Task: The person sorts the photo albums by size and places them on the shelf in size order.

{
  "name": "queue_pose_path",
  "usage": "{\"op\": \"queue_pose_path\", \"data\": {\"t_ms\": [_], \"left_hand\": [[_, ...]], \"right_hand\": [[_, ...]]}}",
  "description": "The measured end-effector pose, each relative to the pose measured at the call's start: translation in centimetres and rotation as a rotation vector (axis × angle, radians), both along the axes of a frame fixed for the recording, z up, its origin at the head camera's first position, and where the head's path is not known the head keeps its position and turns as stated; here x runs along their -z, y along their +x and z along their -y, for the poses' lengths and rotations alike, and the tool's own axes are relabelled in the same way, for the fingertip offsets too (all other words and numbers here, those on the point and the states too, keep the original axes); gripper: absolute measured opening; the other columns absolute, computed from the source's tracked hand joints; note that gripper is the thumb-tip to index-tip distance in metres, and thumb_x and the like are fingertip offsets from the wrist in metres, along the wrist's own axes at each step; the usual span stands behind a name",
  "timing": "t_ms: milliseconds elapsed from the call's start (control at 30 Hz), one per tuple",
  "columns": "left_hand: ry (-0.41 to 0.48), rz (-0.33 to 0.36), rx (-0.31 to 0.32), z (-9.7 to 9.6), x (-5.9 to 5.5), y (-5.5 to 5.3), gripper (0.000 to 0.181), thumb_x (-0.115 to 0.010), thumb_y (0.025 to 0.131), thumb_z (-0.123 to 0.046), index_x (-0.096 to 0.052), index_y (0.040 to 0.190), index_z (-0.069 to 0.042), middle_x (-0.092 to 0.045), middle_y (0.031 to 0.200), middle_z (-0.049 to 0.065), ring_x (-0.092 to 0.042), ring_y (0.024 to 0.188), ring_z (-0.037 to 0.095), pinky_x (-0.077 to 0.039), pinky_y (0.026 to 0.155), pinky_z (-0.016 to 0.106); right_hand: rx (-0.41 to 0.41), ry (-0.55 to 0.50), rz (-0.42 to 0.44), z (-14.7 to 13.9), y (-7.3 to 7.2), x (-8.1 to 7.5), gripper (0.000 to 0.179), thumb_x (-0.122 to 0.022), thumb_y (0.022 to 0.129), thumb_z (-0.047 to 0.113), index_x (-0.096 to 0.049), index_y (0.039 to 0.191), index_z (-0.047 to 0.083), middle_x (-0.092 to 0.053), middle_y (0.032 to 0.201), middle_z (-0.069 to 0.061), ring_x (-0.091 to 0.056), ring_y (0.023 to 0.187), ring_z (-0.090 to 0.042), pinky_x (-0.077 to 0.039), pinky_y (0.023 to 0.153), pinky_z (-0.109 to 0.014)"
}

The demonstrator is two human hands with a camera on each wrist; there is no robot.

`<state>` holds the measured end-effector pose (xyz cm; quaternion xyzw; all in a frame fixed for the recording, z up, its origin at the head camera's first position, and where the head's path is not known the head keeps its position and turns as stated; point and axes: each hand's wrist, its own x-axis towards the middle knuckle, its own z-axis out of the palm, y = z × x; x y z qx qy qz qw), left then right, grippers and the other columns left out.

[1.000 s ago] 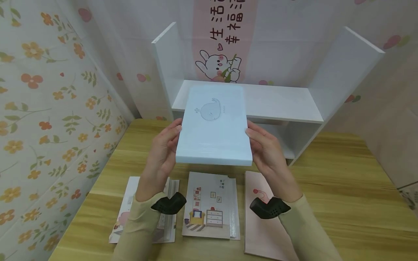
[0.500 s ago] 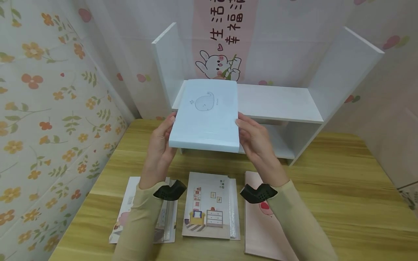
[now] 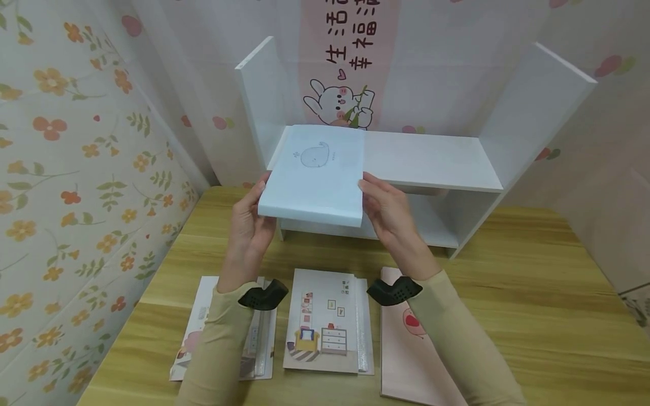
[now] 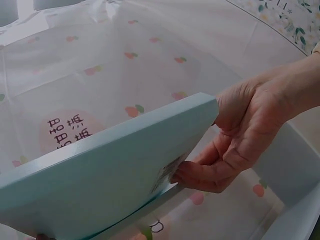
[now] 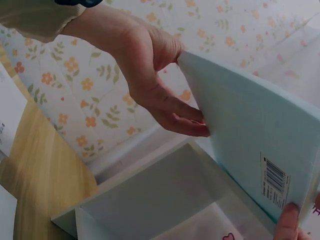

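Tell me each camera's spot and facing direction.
Head: on the head, facing forward and down at the book and shelf; left hand, right hand and sleeves show.
Left wrist: on that wrist, facing right across the book; mainly right hand shows.
Right wrist: likewise, facing left across it; left hand, sleeve, right fingers show.
Wrist views share the barcode.

A pale-blue book (image 3: 312, 183) with a line-drawn whale is held cover up, barcode underneath, its far end at the white shelf (image 3: 437, 160).
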<state>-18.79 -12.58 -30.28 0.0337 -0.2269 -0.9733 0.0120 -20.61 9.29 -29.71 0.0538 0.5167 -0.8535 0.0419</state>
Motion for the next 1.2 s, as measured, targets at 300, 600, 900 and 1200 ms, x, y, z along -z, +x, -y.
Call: {"op": "queue_pose_path", "data": {"t_ms": [300,600,900,1200], "left_hand": [[0.116,-0.034,0.007,0.2,0.6,-0.1,0.021,-0.049,0.094,-0.001,-0.058,0.109,0.01,-0.047,0.129,0.016,-0.061,0.103,0.025,-0.05,0.087,0.026],[0.035,-0.306,0.048,0.3,2.5,-0.4,0.058,-0.064,0.083,-0.003,-0.038,0.133,0.007,-0.038,0.14,0.016,-0.045,0.122,0.025,-0.032,0.106,0.027],[-0.127,-0.45,0.02,0.8,3.8,-0.8,0.068,-0.07,0.078,0.003,-0.039,0.138,0.007,-0.046,0.137,0.013,-0.048,0.119,0.023,-0.037,0.102,0.028],[-0.416,-0.467,-0.1,1.1,4.1,-0.7,0.053,-0.073,0.08,-0.008,-0.054,0.129,-0.002,-0.054,0.132,0.007,-0.053,0.115,0.02,-0.044,0.097,0.027]], "right_hand": [[0.007,0.041,-0.153,0.0,0.4,0.6,0.043,-0.055,0.092,0.002,-0.046,0.133,-0.006,-0.052,0.119,-0.004,-0.052,0.104,-0.014,-0.043,0.097,-0.026],[-0.211,0.123,-0.457,-1.0,1.4,1.9,0.057,-0.051,0.087,-0.015,-0.032,0.141,-0.009,-0.037,0.144,-0.018,-0.041,0.129,-0.026,-0.04,0.099,-0.027],[-0.265,0.152,-0.554,-1.1,1.7,2.1,0.071,-0.061,0.08,-0.016,-0.027,0.142,-0.01,-0.032,0.146,-0.023,-0.038,0.131,-0.033,-0.042,0.097,-0.029],[-0.152,0.233,-0.566,-0.9,1.4,2.1,0.054,-0.053,0.082,-0.02,-0.04,0.134,-0.013,-0.042,0.138,-0.025,-0.049,0.123,-0.028,-0.044,0.094,-0.028]]}}
